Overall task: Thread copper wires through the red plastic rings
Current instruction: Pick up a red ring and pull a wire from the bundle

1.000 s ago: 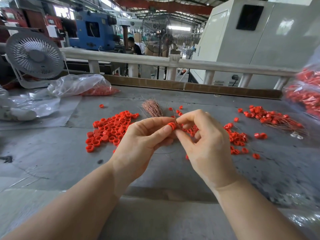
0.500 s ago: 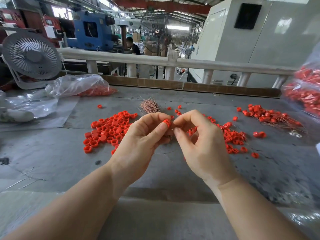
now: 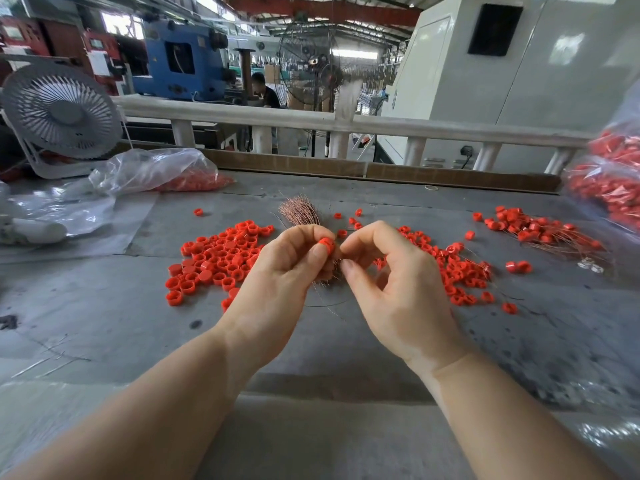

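Since the earlier frame, both hands had risen slightly. Left hand [image 3: 294,261] fingers pinched a red ring [image 3: 326,243] at frame centre; right hand [image 3: 388,271] fingers, curled just right of it, seemingly pinched a wire too thin to see. Copper wires [image 3: 300,213] lay just above on the worktop [image 3: 104,306].
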Demonstrator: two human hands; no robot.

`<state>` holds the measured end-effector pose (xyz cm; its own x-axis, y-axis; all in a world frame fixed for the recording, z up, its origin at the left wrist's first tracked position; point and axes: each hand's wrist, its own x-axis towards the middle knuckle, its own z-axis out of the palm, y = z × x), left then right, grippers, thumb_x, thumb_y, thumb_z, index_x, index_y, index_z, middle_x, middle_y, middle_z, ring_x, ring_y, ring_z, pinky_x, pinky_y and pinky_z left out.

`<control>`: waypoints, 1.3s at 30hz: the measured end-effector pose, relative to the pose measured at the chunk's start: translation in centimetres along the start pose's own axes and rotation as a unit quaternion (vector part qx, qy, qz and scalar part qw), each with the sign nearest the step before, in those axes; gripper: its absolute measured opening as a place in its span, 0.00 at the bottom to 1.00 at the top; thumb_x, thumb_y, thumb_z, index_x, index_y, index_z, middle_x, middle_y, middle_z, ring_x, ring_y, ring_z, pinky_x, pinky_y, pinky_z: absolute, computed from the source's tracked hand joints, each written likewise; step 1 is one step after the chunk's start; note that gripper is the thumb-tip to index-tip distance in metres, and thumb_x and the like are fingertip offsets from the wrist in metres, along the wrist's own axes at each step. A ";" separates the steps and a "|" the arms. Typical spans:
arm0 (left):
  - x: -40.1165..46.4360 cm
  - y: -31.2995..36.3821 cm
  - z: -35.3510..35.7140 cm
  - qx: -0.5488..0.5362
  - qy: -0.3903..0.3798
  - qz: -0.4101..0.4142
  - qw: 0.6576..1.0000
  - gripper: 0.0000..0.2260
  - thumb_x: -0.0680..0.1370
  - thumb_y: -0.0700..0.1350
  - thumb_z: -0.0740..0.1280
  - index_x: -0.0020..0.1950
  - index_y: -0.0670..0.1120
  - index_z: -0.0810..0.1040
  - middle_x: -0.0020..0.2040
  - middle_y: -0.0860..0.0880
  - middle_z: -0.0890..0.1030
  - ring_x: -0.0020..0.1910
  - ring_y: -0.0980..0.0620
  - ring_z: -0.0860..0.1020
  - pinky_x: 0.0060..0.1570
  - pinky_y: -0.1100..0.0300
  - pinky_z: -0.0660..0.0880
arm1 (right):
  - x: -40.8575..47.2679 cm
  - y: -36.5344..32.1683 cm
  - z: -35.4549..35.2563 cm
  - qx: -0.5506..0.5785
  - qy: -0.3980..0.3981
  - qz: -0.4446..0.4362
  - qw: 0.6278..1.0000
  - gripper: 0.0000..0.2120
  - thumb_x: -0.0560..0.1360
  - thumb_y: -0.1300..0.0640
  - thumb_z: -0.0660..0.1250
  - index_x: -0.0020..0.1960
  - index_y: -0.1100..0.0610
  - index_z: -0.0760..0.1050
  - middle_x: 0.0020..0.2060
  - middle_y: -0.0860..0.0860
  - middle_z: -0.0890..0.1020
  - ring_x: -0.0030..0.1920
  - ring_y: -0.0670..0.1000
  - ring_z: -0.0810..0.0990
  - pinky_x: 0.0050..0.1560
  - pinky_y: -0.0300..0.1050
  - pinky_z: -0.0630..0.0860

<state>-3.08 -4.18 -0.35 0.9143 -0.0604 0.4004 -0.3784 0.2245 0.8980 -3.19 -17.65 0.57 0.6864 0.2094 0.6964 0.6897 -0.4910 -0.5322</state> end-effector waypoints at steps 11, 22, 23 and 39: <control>0.1 0.2 0.0 -0.101 -0.024 -0.051 0.993 0.06 0.71 0.41 0.63 0.45 0.41 0.76 0.35 0.50 0.78 0.36 0.56 0.74 0.44 0.63 0.74 | 0.2 0.0 0.0 0.008 0.029 -0.008 1.000 0.01 0.71 0.62 0.66 0.42 0.57 0.76 0.35 0.45 0.79 0.32 0.40 0.73 0.37 0.29 0.67; 0.2 0.4 0.2 -0.083 0.013 -0.047 0.995 0.09 0.79 0.33 0.56 0.44 0.42 0.74 0.32 0.53 0.77 0.33 0.59 0.73 0.39 0.69 0.72 | 0.2 0.0 0.0 0.011 0.055 -0.005 0.998 0.01 0.71 0.61 0.66 0.41 0.56 0.76 0.34 0.43 0.78 0.31 0.39 0.72 0.36 0.27 0.65; 0.2 0.4 0.2 -0.071 0.017 -0.042 0.996 0.10 0.79 0.33 0.56 0.43 0.42 0.74 0.31 0.54 0.77 0.33 0.59 0.72 0.39 0.69 0.72 | 0.2 0.0 0.0 0.010 0.055 -0.005 0.998 0.01 0.71 0.61 0.66 0.41 0.56 0.76 0.34 0.43 0.78 0.31 0.39 0.72 0.36 0.28 0.65; -0.1 0.0 0.1 0.056 0.014 -0.031 0.998 0.07 0.78 0.38 0.62 0.46 0.47 0.78 0.37 0.56 0.78 0.39 0.60 0.73 0.43 0.67 0.72 | 0.4 -0.5 -0.3 -0.036 0.057 0.017 0.998 0.08 0.72 0.57 0.63 0.49 0.55 0.80 0.43 0.46 0.82 0.48 0.49 0.80 0.54 0.57 0.73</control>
<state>-3.20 -4.26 -0.38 0.9393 -0.0425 0.3404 -0.3342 0.1100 0.9361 -3.34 -17.56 1.27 0.6761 0.0961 0.7305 0.6451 -0.5564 -0.5238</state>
